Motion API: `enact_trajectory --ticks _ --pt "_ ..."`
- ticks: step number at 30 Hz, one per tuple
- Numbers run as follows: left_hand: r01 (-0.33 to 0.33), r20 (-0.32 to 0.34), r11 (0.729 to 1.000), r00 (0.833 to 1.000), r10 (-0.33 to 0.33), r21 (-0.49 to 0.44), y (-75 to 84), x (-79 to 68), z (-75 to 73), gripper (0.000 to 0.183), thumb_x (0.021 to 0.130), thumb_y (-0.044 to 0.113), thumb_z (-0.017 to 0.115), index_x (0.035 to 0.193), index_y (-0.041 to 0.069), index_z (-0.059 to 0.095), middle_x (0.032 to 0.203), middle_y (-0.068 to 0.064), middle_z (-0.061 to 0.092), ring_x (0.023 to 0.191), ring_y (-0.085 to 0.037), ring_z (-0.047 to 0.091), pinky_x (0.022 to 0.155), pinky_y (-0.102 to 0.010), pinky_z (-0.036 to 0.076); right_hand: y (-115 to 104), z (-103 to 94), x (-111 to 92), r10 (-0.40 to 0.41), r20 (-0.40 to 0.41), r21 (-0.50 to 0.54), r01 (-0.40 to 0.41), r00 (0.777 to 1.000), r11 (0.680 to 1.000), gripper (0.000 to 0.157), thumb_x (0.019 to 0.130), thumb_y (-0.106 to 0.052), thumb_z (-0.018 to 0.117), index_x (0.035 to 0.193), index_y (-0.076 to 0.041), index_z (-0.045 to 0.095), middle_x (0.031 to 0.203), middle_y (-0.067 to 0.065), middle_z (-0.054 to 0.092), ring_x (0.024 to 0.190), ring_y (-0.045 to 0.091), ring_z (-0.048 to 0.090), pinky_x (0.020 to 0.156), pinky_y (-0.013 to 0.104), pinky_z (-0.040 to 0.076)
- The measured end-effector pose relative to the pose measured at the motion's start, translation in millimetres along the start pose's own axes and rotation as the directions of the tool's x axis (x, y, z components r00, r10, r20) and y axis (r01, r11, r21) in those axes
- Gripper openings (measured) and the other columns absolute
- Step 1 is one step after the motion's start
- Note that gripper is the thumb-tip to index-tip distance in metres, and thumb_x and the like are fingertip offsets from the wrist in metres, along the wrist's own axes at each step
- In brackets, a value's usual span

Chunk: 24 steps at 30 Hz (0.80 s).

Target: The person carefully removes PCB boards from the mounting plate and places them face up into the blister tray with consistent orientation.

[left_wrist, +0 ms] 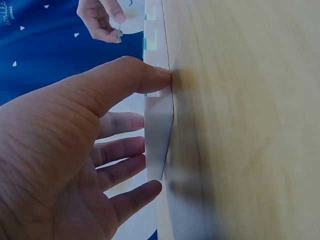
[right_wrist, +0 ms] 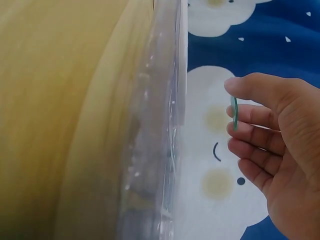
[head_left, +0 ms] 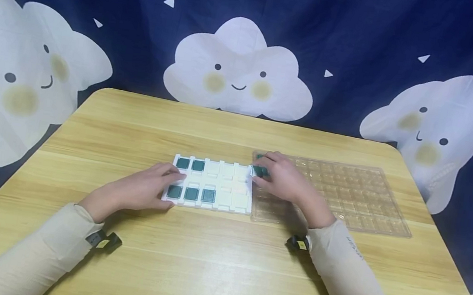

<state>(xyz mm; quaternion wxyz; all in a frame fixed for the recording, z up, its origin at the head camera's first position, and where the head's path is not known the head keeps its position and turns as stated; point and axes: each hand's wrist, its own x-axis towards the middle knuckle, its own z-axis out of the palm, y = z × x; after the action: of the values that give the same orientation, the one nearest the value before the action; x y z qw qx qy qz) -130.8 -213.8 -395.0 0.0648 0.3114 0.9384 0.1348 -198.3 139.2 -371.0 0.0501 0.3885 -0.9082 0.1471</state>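
A white tray point(head_left: 209, 205) with square pockets lies mid-table; several dark green square chips point(head_left: 191, 193) sit in its left pockets. My left hand point(head_left: 145, 190) rests on the tray's left end with straight fingers point(left_wrist: 122, 122), its thumb against the tray's edge point(left_wrist: 159, 125). My right hand point(head_left: 280, 177) hovers over the seam between the white tray and a clear plastic tray point(head_left: 366, 197), pinching a thin green chip point(right_wrist: 233, 112) between thumb and fingertips. That chip point(head_left: 259, 171) shows by the white tray's top right corner.
The wooden table point(head_left: 218, 267) has rounded corners and open surface in front of the trays. A dark blue cloth with white clouds point(head_left: 238, 71) hangs behind. The clear tray point(right_wrist: 160, 150) extends toward the right edge.
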Motion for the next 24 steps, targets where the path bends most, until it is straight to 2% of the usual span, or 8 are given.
enact_trajectory --ticks 5,12,20,24 --pt "0.006 0.003 1.000 1.000 -0.006 -0.007 0.8 -0.2 -0.3 0.073 0.084 0.033 0.075 0.143 0.001 0.047 0.138 -0.019 0.046 0.126 -0.032 0.044 0.108 -0.048 0.038 6 -0.1 -2 0.048 0.023 0.026 -0.049 0.999 0.998 0.039 0.088 -0.027 0.073 0.120 -0.005 0.068 0.118 0.012 0.064 0.105 0.028 0.061 0.097 0.043 0.049" --pt "0.000 0.004 1.000 1.000 0.000 0.001 -0.8 0.6 1.2 0.073 0.084 0.033 0.075 0.143 0.002 0.047 0.138 -0.019 0.046 0.127 -0.033 0.043 0.109 -0.048 0.037 14 3.2 -4 0.074 0.052 0.053 -0.076 0.996 0.996 0.038 0.088 -0.027 0.074 0.118 -0.004 0.067 0.115 0.011 0.064 0.105 0.027 0.061 0.097 0.043 0.048" --pt "0.003 0.005 1.000 1.000 -0.003 -0.007 0.4 0.5 0.4 0.073 0.084 0.033 0.075 0.143 0.001 0.047 0.137 -0.019 0.046 0.126 -0.032 0.044 0.109 -0.048 0.038 19 4.2 -7 0.091 0.081 0.036 -0.094 0.993 0.995 0.037 0.086 -0.026 0.075 0.114 -0.003 0.069 0.109 0.010 0.064 0.098 0.025 0.060 0.091 0.041 0.051" --pt "0.003 0.005 1.000 1.000 -0.003 -0.003 0.2 0.5 0.5 0.074 0.084 0.033 0.075 0.144 0.002 0.046 0.138 -0.019 0.046 0.127 -0.032 0.044 0.109 -0.048 0.038 19 3.7 -8 0.122 0.118 0.045 -0.128 0.986 0.991 0.037 0.087 -0.027 0.075 0.115 -0.004 0.069 0.109 0.010 0.063 0.098 0.025 0.059 0.090 0.042 0.051"
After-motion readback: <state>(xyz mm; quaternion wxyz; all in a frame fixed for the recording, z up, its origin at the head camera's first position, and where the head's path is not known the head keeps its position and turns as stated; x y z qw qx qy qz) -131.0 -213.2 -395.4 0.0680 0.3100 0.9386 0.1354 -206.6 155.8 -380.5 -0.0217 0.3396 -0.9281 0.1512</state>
